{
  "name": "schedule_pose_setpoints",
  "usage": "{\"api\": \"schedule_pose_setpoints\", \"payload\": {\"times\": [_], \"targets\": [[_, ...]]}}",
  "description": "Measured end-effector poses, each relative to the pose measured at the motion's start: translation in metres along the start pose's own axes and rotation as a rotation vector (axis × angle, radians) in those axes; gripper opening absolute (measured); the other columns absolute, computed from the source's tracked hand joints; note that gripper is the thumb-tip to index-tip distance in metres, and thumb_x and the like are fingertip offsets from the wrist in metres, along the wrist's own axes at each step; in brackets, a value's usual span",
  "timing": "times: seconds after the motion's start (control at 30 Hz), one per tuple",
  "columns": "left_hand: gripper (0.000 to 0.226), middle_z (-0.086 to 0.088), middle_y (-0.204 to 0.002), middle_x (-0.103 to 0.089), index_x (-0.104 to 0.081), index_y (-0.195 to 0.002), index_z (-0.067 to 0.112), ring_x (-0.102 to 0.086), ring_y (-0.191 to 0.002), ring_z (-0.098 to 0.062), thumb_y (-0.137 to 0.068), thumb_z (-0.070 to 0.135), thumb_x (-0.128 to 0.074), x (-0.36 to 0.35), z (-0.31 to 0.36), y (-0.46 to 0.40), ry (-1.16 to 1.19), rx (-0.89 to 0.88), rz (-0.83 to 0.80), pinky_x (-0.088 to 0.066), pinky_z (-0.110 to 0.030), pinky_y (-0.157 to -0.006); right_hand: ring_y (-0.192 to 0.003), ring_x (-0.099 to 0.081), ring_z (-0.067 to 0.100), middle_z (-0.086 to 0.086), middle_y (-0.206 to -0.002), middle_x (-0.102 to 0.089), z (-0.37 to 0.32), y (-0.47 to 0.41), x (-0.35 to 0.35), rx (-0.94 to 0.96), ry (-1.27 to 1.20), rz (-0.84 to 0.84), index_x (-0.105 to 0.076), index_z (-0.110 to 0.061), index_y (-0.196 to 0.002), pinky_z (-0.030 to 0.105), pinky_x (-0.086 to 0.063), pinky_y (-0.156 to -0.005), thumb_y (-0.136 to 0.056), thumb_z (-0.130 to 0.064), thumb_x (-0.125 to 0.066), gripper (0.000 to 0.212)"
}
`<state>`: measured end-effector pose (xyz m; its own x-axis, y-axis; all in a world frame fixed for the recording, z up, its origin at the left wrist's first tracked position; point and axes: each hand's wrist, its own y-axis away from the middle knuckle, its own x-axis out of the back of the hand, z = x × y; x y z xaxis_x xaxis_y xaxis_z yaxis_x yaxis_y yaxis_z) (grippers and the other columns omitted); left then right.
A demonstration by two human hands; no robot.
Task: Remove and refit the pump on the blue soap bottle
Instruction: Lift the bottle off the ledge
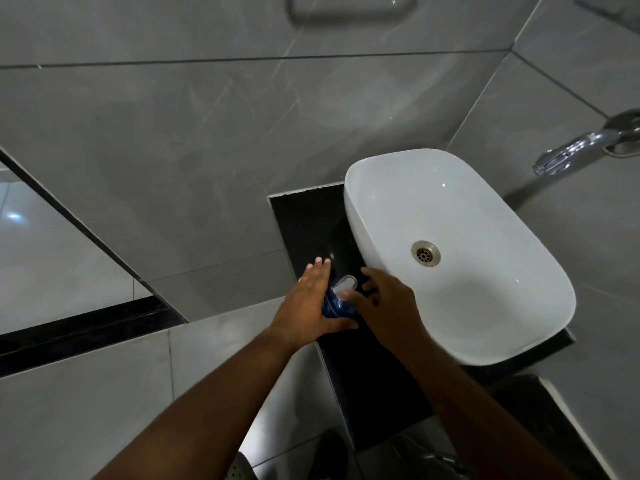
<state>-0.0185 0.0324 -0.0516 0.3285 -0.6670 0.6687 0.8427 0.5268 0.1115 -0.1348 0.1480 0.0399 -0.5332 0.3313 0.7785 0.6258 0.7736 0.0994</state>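
I see my left hand (310,301) at about 7 o'clock from the white basin (460,258), laid flat against the left side of the blue soap bottle (332,306); its fingers (320,266) are straight and pressed together, the thumb running under the bottle's near side. The bottle stands on the black desk (304,220), just beside the basin's left wall, and is largely hidden between my hands. Its pale pump (345,284) shows at the top, head pointing toward 1 o'clock. My right hand (388,299) sits at 3 o'clock of the bottle, fingers curled at the pump collar; whether they actually pinch it I cannot tell. A chrome tap (581,147) juts from the wall at 2 o'clock of the basin.
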Motion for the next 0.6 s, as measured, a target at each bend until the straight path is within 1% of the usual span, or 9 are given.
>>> {"api": "schedule_pose_setpoints", "payload": {"times": [0.03,0.07,0.1,0.13,0.17,0.23,0.37,0.5,0.6], "targets": [[0.119,-0.001,-0.16,-0.021,-0.01,-0.152,0.029,-0.02,-0.145,-0.019,-0.061,0.075,-0.072,-0.001,0.001,0.004,0.056,0.042,0.01,-0.028,-0.04,-0.114,-0.087,-0.063,0.012,0.0,-0.105,-0.069,0.004,0.002,-0.005,-0.056,-0.024,-0.028,-0.056,-0.02,-0.122,0.028,-0.053,-0.081,-0.083,-0.042,-0.063,0.046],[0.112,-0.002,-0.151,-0.04,-0.021,-0.149,0.027,-0.04,-0.135,-0.021,-0.062,0.068,-0.077,-0.001,0.001,0.007,0.095,0.073,0.03,-0.041,-0.039,-0.107,-0.089,-0.064,0.013,0.0,-0.105,-0.07,0.008,0.004,-0.01,-0.089,-0.036,-0.064,-0.058,-0.02,-0.12,0.029,-0.053,-0.082,-0.084,-0.039,-0.062,0.041],[0.102,-0.002,-0.138,-0.054,-0.031,-0.144,0.025,-0.054,-0.122,-0.021,-0.063,0.062,-0.08,-0.003,0.002,0.009,0.118,0.087,0.055,-0.049,-0.038,-0.098,-0.091,-0.064,0.013,0.001,-0.105,-0.071,0.011,0.004,-0.015,-0.103,-0.043,-0.09,-0.06,-0.019,-0.118,0.027,-0.052,-0.082,-0.086,-0.035,-0.061,0.037],[0.093,0.0,-0.128,-0.06,-0.038,-0.14,0.025,-0.059,-0.112,-0.019,-0.065,0.056,-0.083,-0.004,0.003,0.01,0.136,0.087,0.083,-0.053,-0.037,-0.091,-0.091,-0.064,0.013,0.002,-0.105,-0.071,0.012,0.004,-0.019,-0.107,-0.054,-0.099,-0.062,-0.017,-0.116,0.023,-0.05,-0.08,-0.087,-0.031,-0.06,0.032],[0.087,0.001,-0.124,-0.062,-0.041,-0.137,0.025,-0.06,-0.107,-0.017,-0.066,0.051,-0.084,-0.005,0.004,0.011,0.157,0.082,0.106,-0.054,-0.037,-0.089,-0.089,-0.065,0.012,0.002,-0.103,-0.072,0.012,0.004,-0.023,-0.107,-0.076,-0.096,-0.065,-0.016,-0.111,0.02,-0.048,-0.077,-0.088,-0.028,-0.06,0.027],[0.083,0.001,-0.124,-0.062,-0.043,-0.138,0.024,-0.06,-0.108,-0.016,-0.069,0.044,-0.085,-0.005,0.004,0.01,0.192,0.076,0.131,-0.053,-0.038,-0.09,-0.087,-0.066,0.01,0.002,-0.099,-0.073,0.012,0.001,-0.028,-0.114,-0.155,-0.084,-0.068,-0.017,-0.105,0.018,-0.049,-0.075,-0.087,-0.024,-0.061,0.02],[0.082,0.0,-0.128,-0.061,-0.043,-0.14,0.022,-0.06,-0.111,-0.016,-0.071,0.038,-0.085,0.002,-0.004,-0.003,0.265,0.079,0.157,-0.053,-0.037,-0.093,-0.09,-0.068,0.012,0.003,-0.099,-0.074,0.007,-0.017,-0.036,-0.142,-0.265,-0.072,-0.069,-0.017,-0.106,0.029,-0.055,-0.084,-0.087,-0.021,-0.062,0.02],[0.078,0.002,-0.127,-0.06,-0.043,-0.139,0.024,-0.059,-0.11,-0.013,-0.073,0.032,-0.084,0.02,-0.018,-0.032,0.333,0.113,0.209,-0.052,-0.024,-0.089,-0.09,-0.069,0.015,0.005,-0.099,-0.074,-0.011,-0.053,-0.049,-0.161,-0.381,-0.048,-0.069,-0.014,-0.106,0.028,-0.054,-0.083,-0.087,-0.016,-0.061,0.02],[0.079,0.0,-0.125,-0.061,-0.045,-0.138,0.023,-0.06,-0.11,-0.014,-0.071,0.025,-0.086,0.042,-0.033,-0.066,0.403,0.159,0.242,-0.052,-0.035,-0.093,-0.083,-0.069,0.021,0.009,-0.089,-0.074,-0.029,-0.097,-0.056,-0.114,-0.303,-0.028,-0.07,-0.011,-0.095,0.033,-0.054,-0.078,-0.088,-0.017,-0.057,0.016]]}}
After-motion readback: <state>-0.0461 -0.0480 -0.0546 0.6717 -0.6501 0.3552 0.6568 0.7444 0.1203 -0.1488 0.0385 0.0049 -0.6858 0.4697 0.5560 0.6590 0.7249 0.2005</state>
